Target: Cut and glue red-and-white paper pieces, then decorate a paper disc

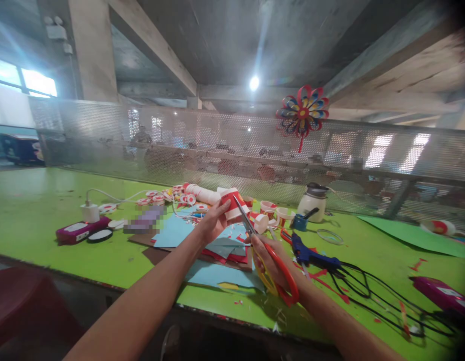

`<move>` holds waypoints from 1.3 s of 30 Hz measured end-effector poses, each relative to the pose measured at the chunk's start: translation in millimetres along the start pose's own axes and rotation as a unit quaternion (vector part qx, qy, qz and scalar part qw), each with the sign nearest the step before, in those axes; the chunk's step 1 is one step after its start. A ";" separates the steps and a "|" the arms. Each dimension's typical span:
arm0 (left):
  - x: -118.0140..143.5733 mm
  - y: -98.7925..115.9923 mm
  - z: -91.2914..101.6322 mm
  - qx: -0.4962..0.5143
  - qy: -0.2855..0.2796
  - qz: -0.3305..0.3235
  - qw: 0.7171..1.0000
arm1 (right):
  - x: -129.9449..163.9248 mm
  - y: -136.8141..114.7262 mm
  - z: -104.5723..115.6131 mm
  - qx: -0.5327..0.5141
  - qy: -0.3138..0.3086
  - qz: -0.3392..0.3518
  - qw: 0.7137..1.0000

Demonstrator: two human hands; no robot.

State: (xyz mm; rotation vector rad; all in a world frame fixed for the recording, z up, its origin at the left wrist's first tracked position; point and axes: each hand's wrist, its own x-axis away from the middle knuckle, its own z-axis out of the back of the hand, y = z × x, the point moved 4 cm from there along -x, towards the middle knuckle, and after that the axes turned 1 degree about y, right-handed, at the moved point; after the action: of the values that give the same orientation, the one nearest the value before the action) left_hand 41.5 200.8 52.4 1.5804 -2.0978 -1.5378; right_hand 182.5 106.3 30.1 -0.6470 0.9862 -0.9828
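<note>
Paper cup with red and white bands point(231, 204) sits up in the air over the middle of the green worktop point(36, 210), pinched in the fingers of the left hand point(213, 220). The right hand point(272, 260) is closed through the handles of the red and yellow scissors point(266, 253), and the blades point at the cup's side. It looks like the cutting is only partly done, since the cup seems mostly whole. Blue and red paper sheets point(217, 245) lie under the hands. More cut cups point(272, 209) stand behind, and a blue glue gun point(311, 255) lies to the right.
</note>
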 end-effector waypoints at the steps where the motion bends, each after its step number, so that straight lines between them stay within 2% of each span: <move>1: 0.3 -0.8 -1.1 0.000 -0.003 0.004 1.000 | -0.1 1.6 -0.4 -0.017 0.003 -0.006 1.000; 4: 1.1 -1.3 -4.3 -0.004 -0.007 0.002 1.000 | 0.0 2.8 -1.6 -0.040 0.003 -0.016 0.999; 10: 2.3 0.5 -7.9 -0.013 -0.013 -0.004 1.000 | 2.5 -5.2 -1.2 -0.019 0.005 -0.026 0.999; 16: 2.8 -2.1 -7.5 0.002 -0.006 0.020 1.000 | 4.5 -10.3 0.6 0.042 0.026 -0.005 0.999; 24: 0.0 -1.6 -2.9 0.005 0.009 0.005 1.000 | 2.9 -8.3 1.9 0.079 0.033 0.019 0.996; 31: 2.2 -2.7 -10.0 -0.013 -0.011 0.006 1.000 | 0.6 -0.6 -0.4 -0.001 0.005 0.025 1.000; 39: 3.9 -4.7 -11.8 0.008 -0.019 0.016 1.000 | 1.8 -1.2 -2.1 -0.014 0.024 0.002 1.000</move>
State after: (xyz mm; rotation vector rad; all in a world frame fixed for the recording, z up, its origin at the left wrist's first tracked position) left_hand 49.9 190.5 52.8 1.5255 -2.1503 -1.5576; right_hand 180.5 104.1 29.5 -0.6461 1.0456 -0.9863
